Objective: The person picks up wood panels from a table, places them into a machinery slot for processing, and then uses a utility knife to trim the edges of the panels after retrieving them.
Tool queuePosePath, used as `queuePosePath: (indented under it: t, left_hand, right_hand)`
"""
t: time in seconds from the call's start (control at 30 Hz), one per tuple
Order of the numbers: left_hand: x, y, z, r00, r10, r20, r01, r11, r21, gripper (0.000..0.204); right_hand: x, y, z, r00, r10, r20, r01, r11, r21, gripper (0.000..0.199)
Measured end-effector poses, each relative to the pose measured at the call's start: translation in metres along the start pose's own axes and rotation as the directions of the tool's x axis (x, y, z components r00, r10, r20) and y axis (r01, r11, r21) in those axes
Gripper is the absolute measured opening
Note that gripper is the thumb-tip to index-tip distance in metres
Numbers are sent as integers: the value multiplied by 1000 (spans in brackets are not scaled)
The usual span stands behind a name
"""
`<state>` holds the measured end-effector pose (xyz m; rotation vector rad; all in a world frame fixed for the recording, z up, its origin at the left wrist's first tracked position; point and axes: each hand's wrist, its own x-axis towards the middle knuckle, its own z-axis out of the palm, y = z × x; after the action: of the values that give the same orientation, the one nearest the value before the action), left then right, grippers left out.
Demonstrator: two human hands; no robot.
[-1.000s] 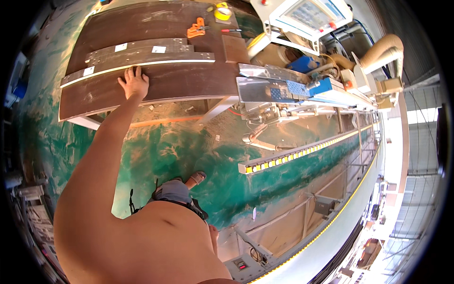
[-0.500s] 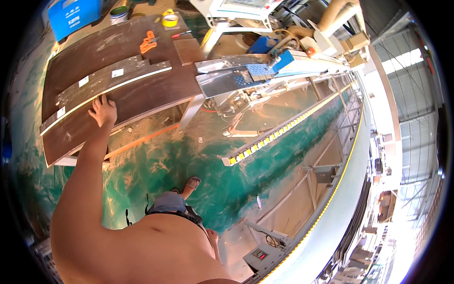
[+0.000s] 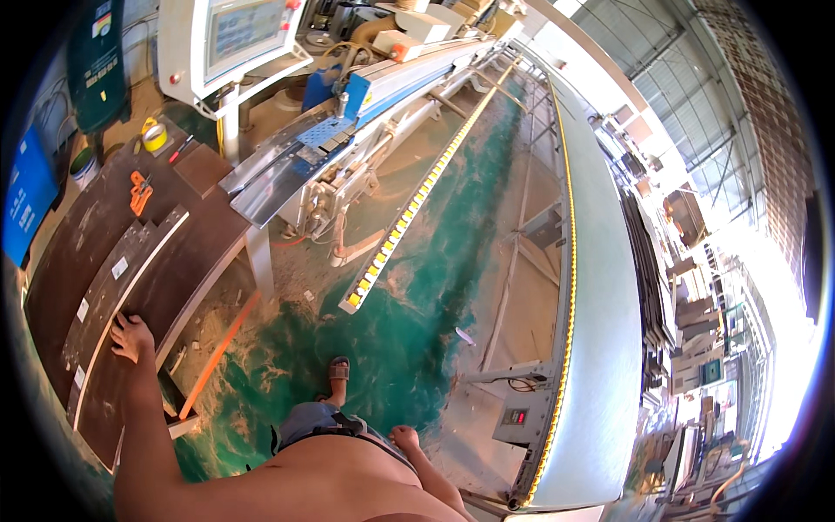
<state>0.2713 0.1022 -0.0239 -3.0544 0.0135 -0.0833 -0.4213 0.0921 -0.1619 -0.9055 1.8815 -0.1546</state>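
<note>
We rest our left hand [image 3: 132,337], fingers spread, on the table [image 3: 177,289] beside the board [image 3: 110,309]; our right hand [image 3: 404,438] is near the belt [image 3: 348,430], finger closure indeterminable.

The scene is viewed from head height through a wide fisheye lens, worn on the left of a side-by-side pair. It is aimed downward and ahead, so the torso [image 3: 322,478] is caught very near at the lower edge and the green floor [image 3: 409,322] farther below. The left hand [image 3: 132,339] is seen at arm's length. Edges of the brown table [image 3: 91,204] and the long pale bed [image 3: 600,374] are bowed, while the distant roof [image 3: 691,113] is taken in at upper right.
</note>
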Motion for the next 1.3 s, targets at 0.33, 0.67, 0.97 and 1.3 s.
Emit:
queuePosePath:
  t: [0.33, 0.67, 0.97, 1.3]
  left_hand:
    - [7, -11, 1, 830, 122, -544, -223, 967, -124, 51]
    - [-3, -7, -9, 845, 306, -439, -424, 884, -200, 49]
    - [-7, 1, -6, 913, 249, -324, -343, 897, -277, 48]
    - [-8, -1, -18, 921, 271, -279, -351, 887, -300, 50]
  right_hand:
    - [-8, -33, -8, 972, -215, 91, 232, 843, -485, 28]
    - [-9, -124, 17, 789, -455, 413, 611, 505, -610, 27]
    - [-60, -494, 166, 213, -785, 582, 967, 84, -240, 19]
    - [-69, -720, 346, -237, -524, 818, 838, -536, -101, 38]
